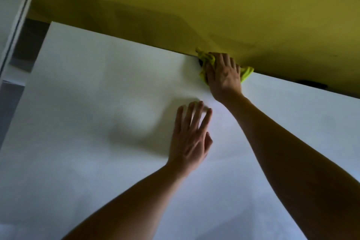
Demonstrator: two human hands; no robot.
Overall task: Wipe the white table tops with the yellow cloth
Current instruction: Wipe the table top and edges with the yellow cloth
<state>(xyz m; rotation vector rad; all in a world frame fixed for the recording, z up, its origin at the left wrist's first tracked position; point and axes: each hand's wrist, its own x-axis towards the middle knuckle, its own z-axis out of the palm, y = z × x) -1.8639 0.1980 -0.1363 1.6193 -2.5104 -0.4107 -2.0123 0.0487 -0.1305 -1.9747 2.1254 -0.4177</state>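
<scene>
White table top (97,142) fills most of the view, its far edge running from 10 o'clock down toward 3 o'clock along a yellow wall (233,6). Right hand (224,76), at about 1 o'clock, presses flat on the yellow cloth (246,73) with fingers extended, holding it against the far edge where table meets wall; bunched folds of cloth show beyond the fingertips and at the hand's right side. Left hand (191,138), near centre, lies with fingers spread and straight on or just above the surface; contact cannot be told, and the fingertips are blurred. Bare surface extends widely toward 9 o'clock and 6 o'clock, with a soft shadow left of the left hand. The table's left edge runs from 10 o'clock toward 8 o'clock; beyond it a second white top (11,25) stands apart across a dark gap.
</scene>
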